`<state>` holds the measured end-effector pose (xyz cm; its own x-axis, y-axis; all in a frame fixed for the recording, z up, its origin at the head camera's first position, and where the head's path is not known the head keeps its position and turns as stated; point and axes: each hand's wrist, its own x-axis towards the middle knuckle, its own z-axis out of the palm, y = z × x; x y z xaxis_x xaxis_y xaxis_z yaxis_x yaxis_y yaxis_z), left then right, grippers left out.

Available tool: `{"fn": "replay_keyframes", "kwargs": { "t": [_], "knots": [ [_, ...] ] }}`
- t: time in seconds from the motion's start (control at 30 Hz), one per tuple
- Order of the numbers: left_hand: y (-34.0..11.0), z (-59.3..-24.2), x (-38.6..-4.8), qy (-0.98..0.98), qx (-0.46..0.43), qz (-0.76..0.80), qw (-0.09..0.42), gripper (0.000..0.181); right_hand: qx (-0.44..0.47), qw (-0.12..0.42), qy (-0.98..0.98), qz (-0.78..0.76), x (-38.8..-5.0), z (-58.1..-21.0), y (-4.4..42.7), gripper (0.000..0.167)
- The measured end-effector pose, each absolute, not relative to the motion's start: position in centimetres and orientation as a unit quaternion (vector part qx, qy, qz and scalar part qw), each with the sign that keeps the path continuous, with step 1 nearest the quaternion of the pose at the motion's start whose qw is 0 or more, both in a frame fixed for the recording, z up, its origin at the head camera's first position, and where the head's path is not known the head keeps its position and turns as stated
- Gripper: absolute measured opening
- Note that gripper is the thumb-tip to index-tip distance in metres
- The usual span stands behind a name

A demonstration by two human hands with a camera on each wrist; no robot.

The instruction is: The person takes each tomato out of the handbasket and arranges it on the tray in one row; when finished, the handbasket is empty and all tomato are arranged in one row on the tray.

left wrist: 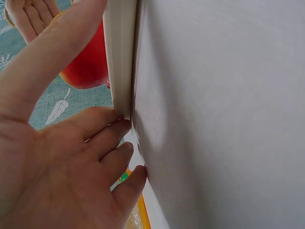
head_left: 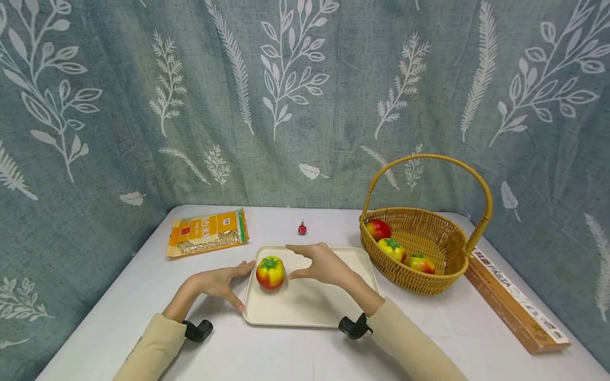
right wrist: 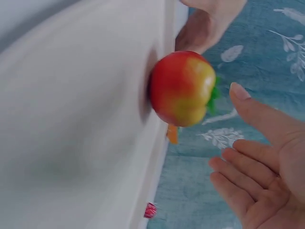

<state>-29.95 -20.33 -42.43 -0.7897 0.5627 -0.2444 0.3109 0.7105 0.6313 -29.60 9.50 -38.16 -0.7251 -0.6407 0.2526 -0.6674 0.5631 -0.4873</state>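
A cream tray (head_left: 305, 312) lies on the white table. Near its left end sits a red-and-yellow fruit with a green leafy top (head_left: 270, 273), resembling a tomato. At the tray's left edge is my left hand (head_left: 219, 284), thumb and fingers spread along the rim; in the left wrist view its fingertips (left wrist: 125, 125) touch the rim's outer side. My right hand (head_left: 324, 264) hovers over the tray, just right of the fruit. The right wrist view shows a gap between that hand's extended fingers (right wrist: 248, 167) and the fruit (right wrist: 181, 88), with nothing held.
A wicker basket (head_left: 414, 283) with a tall handle stands at right, holding several fruits. Beside it lies a long pasta box (head_left: 517, 301). At the back left is a yellow bag of grain (head_left: 207, 233). Behind the tray lies a small red object (head_left: 302, 229). A patterned curtain (head_left: 286, 174) hangs behind.
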Motion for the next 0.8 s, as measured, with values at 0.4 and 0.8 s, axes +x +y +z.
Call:
{"fn": "replay_keyframes", "kwargs": {
  "t": [0.4, 0.8],
  "knots": [
    [-20.4, -42.4, -30.0, 0.899, 0.242, 0.293, 0.216, 0.114, 0.313, 0.05, -0.885, 0.34, -28.8, -37.0, 13.8, 0.064],
    [-20.3, -42.4, -29.7, 0.901, 0.233, 0.295, 0.217, 0.115, 0.239, 0.109, -0.895, 0.361, -28.4, -32.2, 21.2, 0.06]
  ]
}}
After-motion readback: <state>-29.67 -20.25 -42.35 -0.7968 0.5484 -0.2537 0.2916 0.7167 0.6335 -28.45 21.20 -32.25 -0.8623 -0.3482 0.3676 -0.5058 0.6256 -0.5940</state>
